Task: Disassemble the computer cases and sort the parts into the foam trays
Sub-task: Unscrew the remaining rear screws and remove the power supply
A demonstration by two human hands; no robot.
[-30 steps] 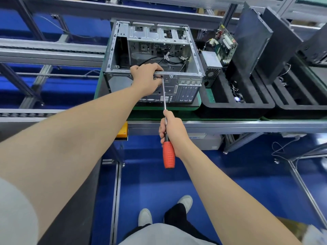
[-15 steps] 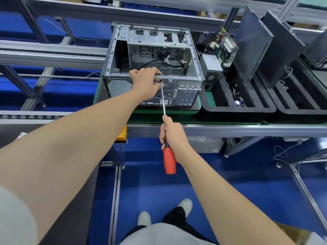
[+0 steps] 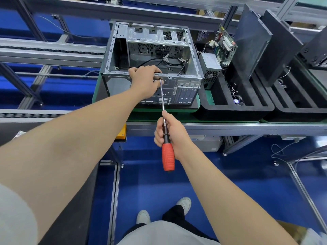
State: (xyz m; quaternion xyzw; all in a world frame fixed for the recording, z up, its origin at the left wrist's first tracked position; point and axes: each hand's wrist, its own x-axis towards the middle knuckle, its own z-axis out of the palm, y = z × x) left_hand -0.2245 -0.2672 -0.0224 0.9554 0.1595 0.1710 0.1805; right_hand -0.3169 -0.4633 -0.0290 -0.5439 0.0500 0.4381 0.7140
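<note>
Gripping screwdriver (image 3: 167,152); left hand (image 3: 145,80) steadying case (image 3: 152,55).

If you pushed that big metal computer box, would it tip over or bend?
Probably not tip: the computer case sits broad and low, and the left hand grips its top edge. It likely feels light for its size, since it looks mostly empty inside. The thin sheet-metal frame may flex slightly.

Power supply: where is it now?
Head view, right of centre: the power supply stands at the left end of the foam tray, right of the computer case, with a circuit board behind it.
</note>
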